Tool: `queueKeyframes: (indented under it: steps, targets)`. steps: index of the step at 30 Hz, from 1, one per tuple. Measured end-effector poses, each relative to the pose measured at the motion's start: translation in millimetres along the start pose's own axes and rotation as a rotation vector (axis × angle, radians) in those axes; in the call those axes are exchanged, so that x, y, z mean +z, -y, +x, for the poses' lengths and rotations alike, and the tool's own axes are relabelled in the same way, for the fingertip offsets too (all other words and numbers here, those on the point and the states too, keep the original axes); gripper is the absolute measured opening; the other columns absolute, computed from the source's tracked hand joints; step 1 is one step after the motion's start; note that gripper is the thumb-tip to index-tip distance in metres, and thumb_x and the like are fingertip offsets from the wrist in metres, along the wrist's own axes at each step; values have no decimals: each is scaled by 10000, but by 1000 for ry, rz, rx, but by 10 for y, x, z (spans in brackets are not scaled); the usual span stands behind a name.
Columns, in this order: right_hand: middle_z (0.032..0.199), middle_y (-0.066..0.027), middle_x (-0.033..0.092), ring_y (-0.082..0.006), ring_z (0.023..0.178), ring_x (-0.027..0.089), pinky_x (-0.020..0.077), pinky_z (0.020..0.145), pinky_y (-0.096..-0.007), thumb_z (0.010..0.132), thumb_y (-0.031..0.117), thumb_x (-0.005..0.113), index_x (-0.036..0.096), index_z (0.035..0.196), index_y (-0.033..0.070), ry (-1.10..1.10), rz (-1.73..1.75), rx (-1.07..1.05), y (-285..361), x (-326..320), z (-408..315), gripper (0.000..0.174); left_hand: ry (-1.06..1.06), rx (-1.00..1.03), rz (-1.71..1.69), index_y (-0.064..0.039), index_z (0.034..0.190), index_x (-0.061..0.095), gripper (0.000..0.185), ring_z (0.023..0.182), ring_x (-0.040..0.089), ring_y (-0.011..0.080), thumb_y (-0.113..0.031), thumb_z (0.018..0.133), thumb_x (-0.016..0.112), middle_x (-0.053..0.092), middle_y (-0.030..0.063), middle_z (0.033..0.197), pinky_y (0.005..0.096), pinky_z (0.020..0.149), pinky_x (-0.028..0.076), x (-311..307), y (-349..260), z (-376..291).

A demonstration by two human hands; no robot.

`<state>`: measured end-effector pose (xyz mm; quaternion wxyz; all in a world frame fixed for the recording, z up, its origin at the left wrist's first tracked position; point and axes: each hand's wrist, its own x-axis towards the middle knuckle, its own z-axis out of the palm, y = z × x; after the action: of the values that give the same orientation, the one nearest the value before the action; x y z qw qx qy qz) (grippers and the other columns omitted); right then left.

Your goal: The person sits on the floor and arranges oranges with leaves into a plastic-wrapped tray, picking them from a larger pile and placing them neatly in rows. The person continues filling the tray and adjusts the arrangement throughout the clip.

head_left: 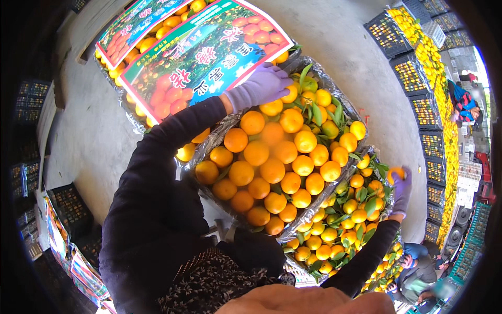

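Note:
A lined crate of mandarins (272,170) lies before me, with bigger fruit in rows and leafy ones at its far end. My left hand (264,87), in a lilac glove, is over the crate's far left corner. Its fingers touch a mandarin (289,94) beside a printed sheet (204,62); whether they grip it is hidden. Out to the right, my gloved right hand (402,192) holds an orange mandarin (396,174) at the outer edge of a second crate. That crate is heaped with small mandarins (350,207) and green leaves.
Printed sheets cover mandarins in the crates at upper left. Black plastic crates (408,72) full of mandarins form a long row at right. People (417,271) are at lower right, and another person (466,104) is farther up. A dark crate (70,208) stands on the concrete floor (90,137).

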<state>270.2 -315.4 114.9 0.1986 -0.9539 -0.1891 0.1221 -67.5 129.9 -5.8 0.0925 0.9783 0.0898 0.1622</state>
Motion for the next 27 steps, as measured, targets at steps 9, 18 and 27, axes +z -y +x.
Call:
queueKeyframes:
  steps: [9,18,27]
  targets:
    - [953,-40,541,-127,804,560,503,697,-294,796,170,841,499,1103,44,31,496,-516,2779,2135,100,477,99,-46,71,-156,1110,639,257,1077,604,238,-319,949,523,623,27,1087,396,991,431,-37,-42,24]
    - [914,17,547,-95,838,491,453,762,-257,916,167,720,542,940,32,390,748,-458,2655,2635,200,225,9,-75,62,-154,1045,646,221,1026,619,231,-328,927,574,636,29,1032,405,960,446,10,-67,16]
    - [887,-23,652,-103,827,580,477,763,-263,947,127,640,649,999,8,295,483,-569,2707,2900,400,131,-178,63,-169,-76,1075,634,201,979,654,359,-193,924,570,660,142,1054,434,806,544,-80,32,520]
